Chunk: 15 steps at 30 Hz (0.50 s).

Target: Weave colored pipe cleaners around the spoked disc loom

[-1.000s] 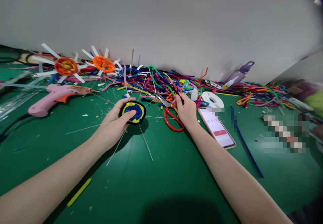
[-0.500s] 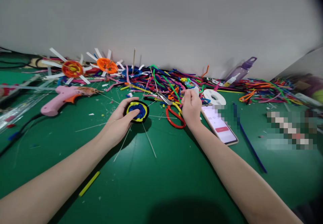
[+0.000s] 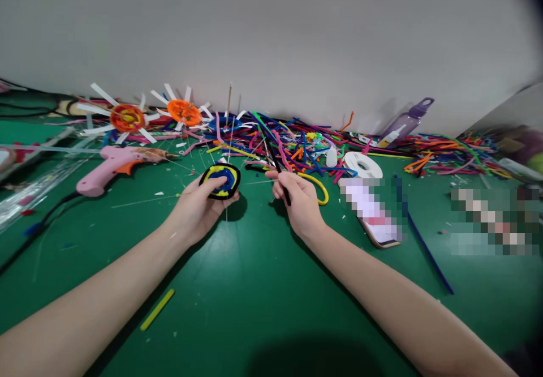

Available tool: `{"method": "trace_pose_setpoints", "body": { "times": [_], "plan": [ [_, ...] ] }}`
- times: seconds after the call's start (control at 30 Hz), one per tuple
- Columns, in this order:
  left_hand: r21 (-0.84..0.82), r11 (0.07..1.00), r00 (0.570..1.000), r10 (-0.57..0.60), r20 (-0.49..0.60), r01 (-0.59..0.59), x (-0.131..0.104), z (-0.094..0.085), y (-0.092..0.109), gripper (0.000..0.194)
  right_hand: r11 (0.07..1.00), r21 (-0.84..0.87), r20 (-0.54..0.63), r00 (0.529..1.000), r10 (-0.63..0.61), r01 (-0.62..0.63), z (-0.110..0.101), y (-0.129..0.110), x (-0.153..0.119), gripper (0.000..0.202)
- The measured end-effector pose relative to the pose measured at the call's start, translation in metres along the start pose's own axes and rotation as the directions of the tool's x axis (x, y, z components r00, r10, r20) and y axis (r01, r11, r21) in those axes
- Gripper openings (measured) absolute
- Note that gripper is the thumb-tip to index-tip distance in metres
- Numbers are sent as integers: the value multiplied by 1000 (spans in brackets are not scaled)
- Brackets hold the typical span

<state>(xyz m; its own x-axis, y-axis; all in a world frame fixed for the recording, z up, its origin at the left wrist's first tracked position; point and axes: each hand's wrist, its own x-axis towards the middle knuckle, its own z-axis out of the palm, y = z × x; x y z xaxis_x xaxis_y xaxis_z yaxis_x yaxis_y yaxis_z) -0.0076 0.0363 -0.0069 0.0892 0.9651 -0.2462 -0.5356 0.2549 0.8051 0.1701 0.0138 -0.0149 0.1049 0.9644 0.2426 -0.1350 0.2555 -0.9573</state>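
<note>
Green counter (image 3: pixel 212 292), littered with craft bits, meets a plain grey wall (image 3: pixel 271 37). Low across its middle, my left hand (image 3: pixel 193 210) holds a round disc (image 3: pixel 229 178) — blue centre, yellow ring, black rim — with the thumb across its face and the fingers beneath. Thin pale rods show around the disc.

My right hand (image 3: pixel 304 204) has just moved in toward the disc. Its grip is narrow, closed on a slim dark piece (image 3: pixel 272 153) that slants up toward the heap; I cannot tell what the piece is. A yellow loop (image 3: pixel 324 191) shows just past that hand; whether it joins what I hold is unclear. With the change, the dark piece and the disc are near each other, one in each hand, apart.

Behind, a tangled heap of fuzzy stems (image 3: pixel 297 149) runs along the wall. At left lies a pink glue gun (image 3: pixel 99 173), two orange wheels (image 3: pixel 127 118) with white spokes just beyond it. At right are a white spool (image 3: pixel 368 166), a phone (image 3: pixel 384 240), a purple bottle (image 3: pixel 405 123) and a blue stem (image 3: pixel 428 251). Nearest me — a short yellow stick (image 3: pixel 157 309).
</note>
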Motion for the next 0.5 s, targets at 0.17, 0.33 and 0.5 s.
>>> {"method": "trace_pose_setpoints", "body": {
  "times": [0.17, 0.33, 0.5],
  "plan": [
    [-126, 990, 998, -62, 33, 66, 3, -4, 4, 6, 979, -200, 123, 991, 55, -30, 1, -5, -3, 27],
    [-118, 988, 993, -90, 81, 99, -2, -3, 8, 19, 889, -459, 271, 951, 149, -8, 8, -9, -11, 26],
    [-76, 990, 988, -114, 109, 122, -3, -2, 9, 21, 789, -591, 418, 901, 118, 171, 10, -10, -16, 32]
  ]
}}
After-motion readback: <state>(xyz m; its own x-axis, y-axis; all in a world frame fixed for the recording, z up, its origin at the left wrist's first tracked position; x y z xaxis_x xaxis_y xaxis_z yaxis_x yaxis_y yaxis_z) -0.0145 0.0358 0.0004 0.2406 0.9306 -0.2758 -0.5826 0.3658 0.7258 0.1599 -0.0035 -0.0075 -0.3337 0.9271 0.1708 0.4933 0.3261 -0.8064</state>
